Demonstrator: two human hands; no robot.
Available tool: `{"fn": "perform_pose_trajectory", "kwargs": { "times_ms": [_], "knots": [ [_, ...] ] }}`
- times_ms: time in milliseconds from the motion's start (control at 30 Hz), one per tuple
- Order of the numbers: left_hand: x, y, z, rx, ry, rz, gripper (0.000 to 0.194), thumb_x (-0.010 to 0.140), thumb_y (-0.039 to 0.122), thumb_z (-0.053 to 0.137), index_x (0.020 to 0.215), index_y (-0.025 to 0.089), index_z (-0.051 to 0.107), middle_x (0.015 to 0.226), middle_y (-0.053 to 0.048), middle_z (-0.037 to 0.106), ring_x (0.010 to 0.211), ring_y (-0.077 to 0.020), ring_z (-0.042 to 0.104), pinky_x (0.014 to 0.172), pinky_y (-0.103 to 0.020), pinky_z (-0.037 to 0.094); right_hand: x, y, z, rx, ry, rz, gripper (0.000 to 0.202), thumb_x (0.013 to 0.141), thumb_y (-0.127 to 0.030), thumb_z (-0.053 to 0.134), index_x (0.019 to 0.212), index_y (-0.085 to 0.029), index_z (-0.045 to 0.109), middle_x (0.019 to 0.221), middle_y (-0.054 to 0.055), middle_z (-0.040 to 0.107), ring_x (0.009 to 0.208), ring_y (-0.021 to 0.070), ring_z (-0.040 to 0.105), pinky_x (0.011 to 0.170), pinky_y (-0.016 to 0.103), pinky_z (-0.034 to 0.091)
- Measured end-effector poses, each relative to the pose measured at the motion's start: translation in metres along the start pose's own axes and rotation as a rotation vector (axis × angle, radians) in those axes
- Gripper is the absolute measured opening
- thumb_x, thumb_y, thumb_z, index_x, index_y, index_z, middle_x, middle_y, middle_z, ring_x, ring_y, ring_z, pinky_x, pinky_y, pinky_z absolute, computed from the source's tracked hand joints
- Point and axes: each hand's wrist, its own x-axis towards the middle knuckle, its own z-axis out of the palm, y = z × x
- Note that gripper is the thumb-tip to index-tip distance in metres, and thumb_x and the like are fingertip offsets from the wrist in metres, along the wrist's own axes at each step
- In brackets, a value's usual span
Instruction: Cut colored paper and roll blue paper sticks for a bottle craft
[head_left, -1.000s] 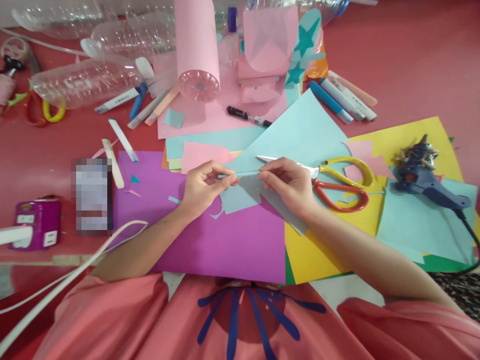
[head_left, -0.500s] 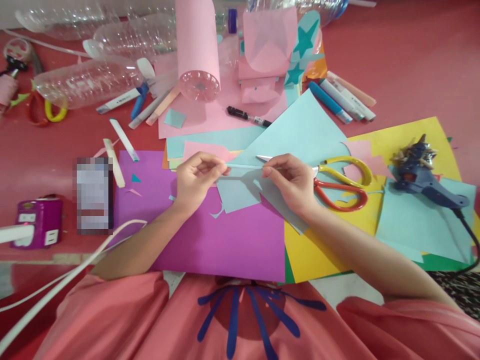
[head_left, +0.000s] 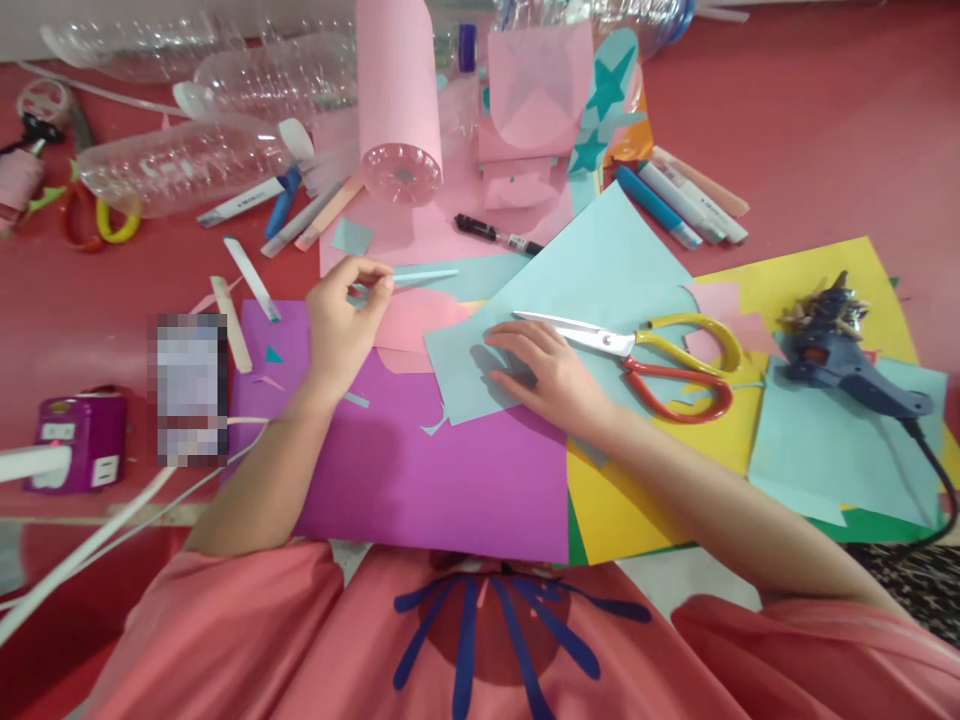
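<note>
My left hand (head_left: 346, 320) pinches one end of a thin light-blue paper strip (head_left: 426, 275), which points to the right above the pink and blue paper. My right hand (head_left: 544, 375) rests with its fingers apart on a light-blue paper piece (head_left: 469, 375), holding nothing. Just beyond that hand lie scissors (head_left: 622, 345), with one yellow and one red handle and their blades pointing left. A larger light-blue sheet (head_left: 607, 250) lies behind them. Beneath the left forearm and the blue piece is a purple sheet (head_left: 442, 490).
A hot glue gun (head_left: 855, 350) lies at the right on blue and yellow paper. A pink-wrapped bottle (head_left: 399, 100) stands at the back, near clear plastic bottles (head_left: 187, 165). Markers (head_left: 660, 205) lie behind the large sheet. At left are a phone (head_left: 191, 390) and a purple power adapter (head_left: 79, 440).
My right hand has let go of the paper strip and come down onto the blue paper. My left hand has moved left and away from me, keeping the strip.
</note>
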Motion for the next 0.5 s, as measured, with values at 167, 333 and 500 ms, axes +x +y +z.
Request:
{"fn": "perform_pose_trajectory", "kwargs": {
  "times_ms": [167, 333, 500],
  "knots": [
    [-0.002, -0.0036, 0.003, 0.273, -0.006, 0.184, 0.015, 0.075, 0.012, 0.067, 0.074, 0.026, 0.062, 0.084, -0.001, 0.069, 0.088, -0.0228, 0.062, 0.084, -0.039, 0.048, -0.0025, -0.0042, 0.0026, -0.188, -0.179, 0.096, 0.051, 0.09, -0.026, 0.048, 0.14, -0.018, 0.047, 0.151, 0.016, 0.044, 0.141, 0.0323, 0.038, 0.113, 0.057, 0.037],
    [-0.0047, -0.0026, 0.0041, 0.295, 0.0, 0.261, 0.017, 0.077, 0.009, 0.064, 0.076, 0.026, 0.063, 0.083, 0.0, 0.07, 0.088, -0.0225, 0.063, 0.083, -0.038, 0.048, -0.0016, -0.0058, 0.0006, -0.18, -0.223, 0.077, 0.059, 0.085, -0.024, 0.051, 0.143, -0.018, 0.044, 0.15, 0.015, 0.044, 0.143, 0.0331, 0.035, 0.116, 0.057, 0.032],
    [-0.0093, 0.0046, 0.0017, 0.243, 0.007, 0.287, 0.014, 0.083, 0.012, 0.059, 0.087, 0.025, 0.063, 0.084, 0.0, 0.069, 0.083, -0.0178, 0.064, 0.081, -0.034, 0.05, -0.0014, -0.0019, -0.0009, -0.076, -0.144, 0.066, 0.043, 0.084, -0.025, 0.055, 0.126, -0.018, 0.058, 0.125, 0.015, 0.06, 0.119, 0.031, 0.054, 0.104, 0.053, 0.046]
  ]
}}
